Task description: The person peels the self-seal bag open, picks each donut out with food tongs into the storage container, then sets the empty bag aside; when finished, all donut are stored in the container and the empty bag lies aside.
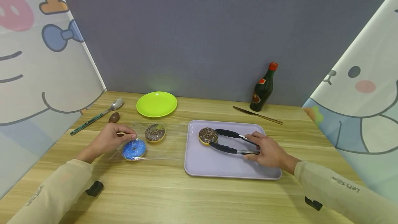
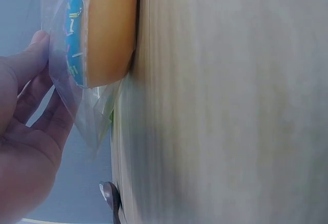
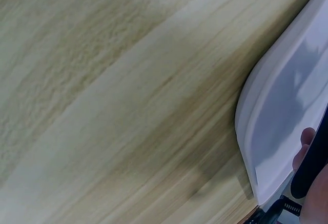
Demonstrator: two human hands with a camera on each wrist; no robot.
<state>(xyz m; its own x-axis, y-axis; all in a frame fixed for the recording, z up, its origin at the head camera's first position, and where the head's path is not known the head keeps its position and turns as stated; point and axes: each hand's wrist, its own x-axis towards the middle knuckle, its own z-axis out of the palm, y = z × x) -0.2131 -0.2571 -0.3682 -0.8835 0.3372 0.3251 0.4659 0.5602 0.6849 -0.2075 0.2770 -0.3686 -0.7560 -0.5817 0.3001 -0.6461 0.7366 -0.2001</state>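
Observation:
My left hand (image 1: 112, 139) pinches the edge of a clear plastic bag (image 1: 169, 153) between thumb and fingers. Inside the bag lie a blue-iced doughnut (image 1: 134, 150) right below the fingers and a chocolate doughnut (image 1: 155, 133) farther along. The left wrist view has the blue doughnut's plain side (image 2: 110, 32) beside the thumb. Over a pale purple tray (image 1: 214, 168), my right hand (image 1: 268, 150) grips black-and-steel tongs (image 1: 228, 148) by the handles. The tong tips reach the edge of another chocolate doughnut (image 1: 208, 136) at the tray's left end.
A lime green plate (image 1: 157, 104) lies at the back, with a green-handled spoon (image 1: 97, 116) and a brown egg-shaped thing (image 1: 114, 117) to its left. Behind the tray are a knife (image 1: 258, 114) and a dark bottle (image 1: 263, 87) standing by the grey back wall.

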